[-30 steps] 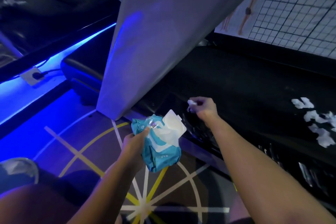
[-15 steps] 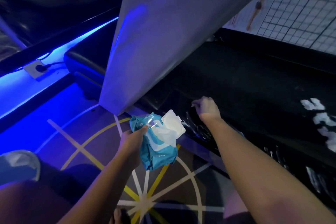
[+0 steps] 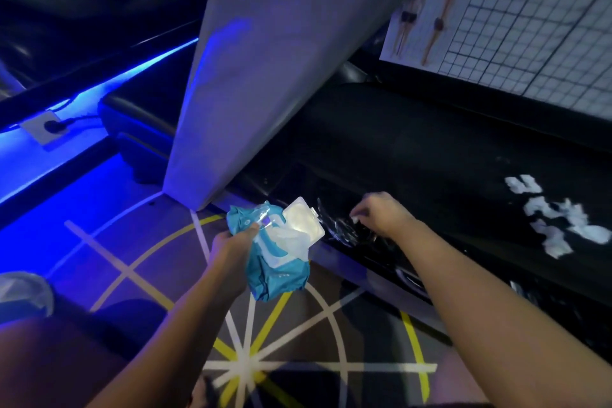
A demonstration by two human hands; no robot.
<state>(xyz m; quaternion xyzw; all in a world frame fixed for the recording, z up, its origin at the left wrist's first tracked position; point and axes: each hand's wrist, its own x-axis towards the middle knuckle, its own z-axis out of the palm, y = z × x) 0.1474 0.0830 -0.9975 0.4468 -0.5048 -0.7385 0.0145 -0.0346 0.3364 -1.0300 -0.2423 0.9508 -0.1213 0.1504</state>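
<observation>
In left hand (image 3: 231,252), wipes pack (image 3: 284,275), print unreadable.

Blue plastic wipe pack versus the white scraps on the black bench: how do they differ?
The blue plastic wipe pack is one item, gripped by the left hand; the white scraps are several, lying loose on the black bench. The pack's lid stands open; the scraps are crumpled. Both show white.

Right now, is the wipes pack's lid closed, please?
No, the white lid of the wipes pack in the left hand stands open.
</observation>
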